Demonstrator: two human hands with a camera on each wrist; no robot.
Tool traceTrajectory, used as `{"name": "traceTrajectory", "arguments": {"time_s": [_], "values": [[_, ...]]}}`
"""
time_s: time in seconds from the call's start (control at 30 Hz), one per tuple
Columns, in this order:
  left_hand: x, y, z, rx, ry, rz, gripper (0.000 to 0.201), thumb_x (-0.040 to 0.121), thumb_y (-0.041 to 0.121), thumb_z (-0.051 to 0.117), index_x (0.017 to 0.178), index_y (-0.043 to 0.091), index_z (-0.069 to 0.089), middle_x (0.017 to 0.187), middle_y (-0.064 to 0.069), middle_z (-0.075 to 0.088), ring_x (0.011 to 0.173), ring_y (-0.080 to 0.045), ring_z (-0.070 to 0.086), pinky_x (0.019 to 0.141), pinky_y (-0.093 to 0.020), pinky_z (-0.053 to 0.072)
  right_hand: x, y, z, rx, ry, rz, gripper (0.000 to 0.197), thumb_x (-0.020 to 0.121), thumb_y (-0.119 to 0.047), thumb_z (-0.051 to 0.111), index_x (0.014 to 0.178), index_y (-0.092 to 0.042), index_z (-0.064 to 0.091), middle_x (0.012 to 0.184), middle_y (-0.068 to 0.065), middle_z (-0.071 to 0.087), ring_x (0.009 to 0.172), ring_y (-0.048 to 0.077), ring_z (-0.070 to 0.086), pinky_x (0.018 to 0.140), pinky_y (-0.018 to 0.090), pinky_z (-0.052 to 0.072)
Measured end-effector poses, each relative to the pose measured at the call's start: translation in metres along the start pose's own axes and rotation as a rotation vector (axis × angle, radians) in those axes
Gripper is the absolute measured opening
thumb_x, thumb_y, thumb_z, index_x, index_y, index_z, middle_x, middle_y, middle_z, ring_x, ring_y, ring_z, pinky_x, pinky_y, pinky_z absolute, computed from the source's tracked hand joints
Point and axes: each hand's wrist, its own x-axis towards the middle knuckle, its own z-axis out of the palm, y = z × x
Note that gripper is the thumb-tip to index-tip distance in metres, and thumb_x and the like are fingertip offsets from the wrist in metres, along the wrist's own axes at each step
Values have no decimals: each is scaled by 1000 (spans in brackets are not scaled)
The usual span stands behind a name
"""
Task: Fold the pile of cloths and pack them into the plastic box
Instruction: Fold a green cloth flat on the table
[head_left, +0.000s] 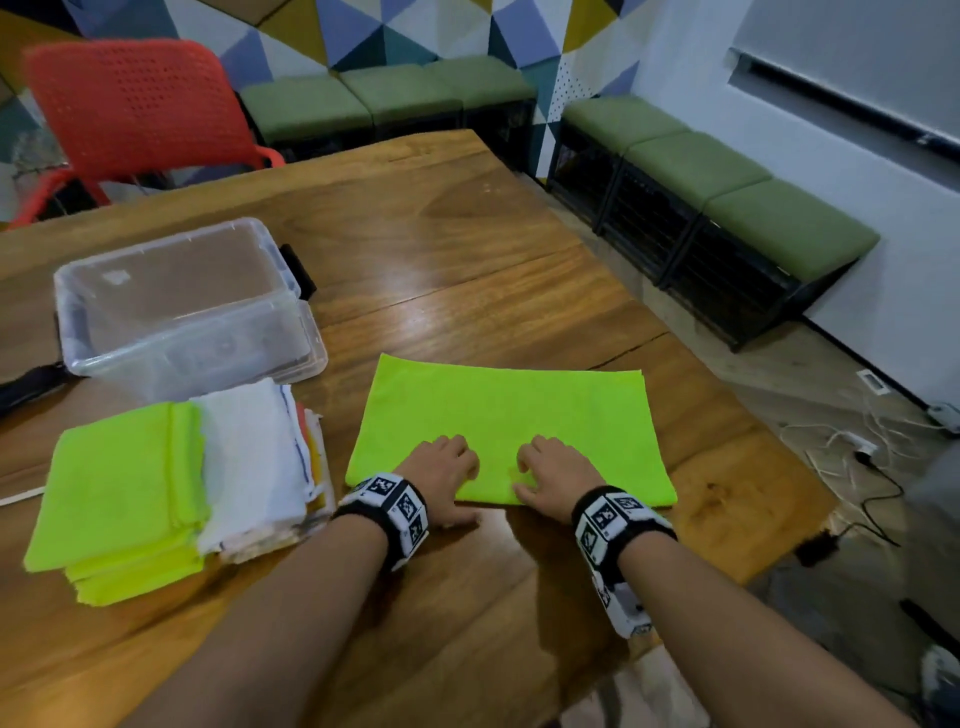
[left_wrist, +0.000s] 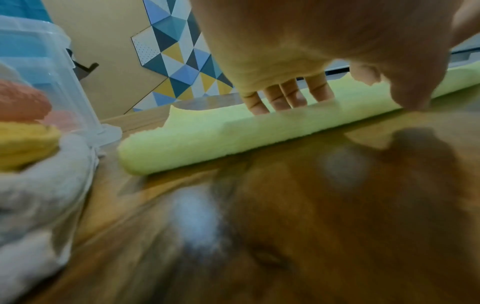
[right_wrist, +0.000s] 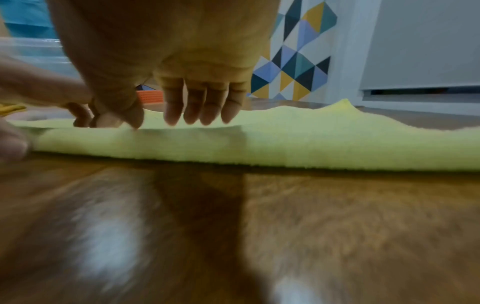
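Hands sit side by side on the near edge of a lime-green microfibre cloth (head_left: 509, 426), lower centre of the head view. Left hand (head_left: 445, 470): fingers extended and slightly spread, tips down on the cloth, thumb on the table (head_left: 467, 234) just off the folded edge. Right hand (head_left: 558, 475): fingers extended and held close together, tips resting on the cloth. Neither hand pinches or curls round the fabric.

Left wrist view: fingers (left_wrist: 279, 98) touch the top layer; the near edge of the cloth (left_wrist: 207, 139) shows as a rounded fold. Right wrist view: fingers (right_wrist: 205, 105) reach the upper layer of the cloth (right_wrist: 311, 139), which lies doubled on the wood.

Pile of cloths (head_left: 171, 483): left of frame, green ones stacked beside and partly over white ones. Clear plastic box (head_left: 176, 306): upper left, just behind the pile, nothing visible inside it. Red chair (head_left: 135, 104): top left, behind the table. Green bench cushions (head_left: 727, 187): along the walls at top and right.
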Motion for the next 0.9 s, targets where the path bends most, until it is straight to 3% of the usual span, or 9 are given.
{"name": "traceTrajectory", "arguments": {"time_s": [0.13,0.23,0.33,0.4,0.53,0.63,0.7,0.9], "values": [[-2,15,1,85,22,-79,37,89,28,51,123,17,44,129,-7,42,118,-26,41,94,-36,38,-12,-12,12,-60,-88,15,57,86,-56,48,125,-14,42,127,9,44,117,28,42,97,41,37],[1,24,0,140,-14,-145,36,92,9,43,128,11,39,133,-13,39,121,-31,40,93,-40,40,-14,-19,18,-99,-12,95,41,93,-34,45,127,-12,40,130,10,42,120,30,41,97,42,37],[1,18,-2,132,-33,-311,39,94,6,41,133,10,35,139,-14,33,127,-32,36,98,-42,38,-15,-18,19,-95,14,248,39,92,-9,42,130,-11,38,133,11,41,122,30,41,98,43,38],[-4,5,-7,77,-51,-456,39,95,7,41,133,11,35,139,-13,33,127,-32,36,100,-44,36,-20,-7,20,-83,8,370,42,93,-10,44,133,-13,35,135,10,39,124,29,40,99,43,37],[-22,-26,-21,40,-90,-576,32,96,9,36,128,9,42,130,-13,45,121,-31,46,101,-43,35,-37,32,12,-78,-31,582,36,94,-11,42,130,-14,40,131,7,45,124,26,43,100,42,36],[-27,-41,-29,-138,38,-723,30,95,7,34,123,6,48,126,-17,54,120,-33,51,106,-46,31,-45,55,-3,-101,-4,614,29,92,-11,41,118,-13,53,123,8,54,118,26,49,96,38,38],[-22,-45,-37,-318,134,-814,30,95,5,38,121,2,51,125,-20,56,118,-36,53,102,-45,37,-41,62,-16,-59,74,635,26,90,-10,42,112,-12,56,118,9,58,113,27,53,95,37,37],[-7,-54,-57,-451,199,-889,28,95,-2,37,116,-4,55,125,-23,56,116,-37,54,96,-42,43,-12,82,-44,-116,68,669,30,92,-8,41,115,-18,56,119,4,62,116,25,51,103,43,31]]}}
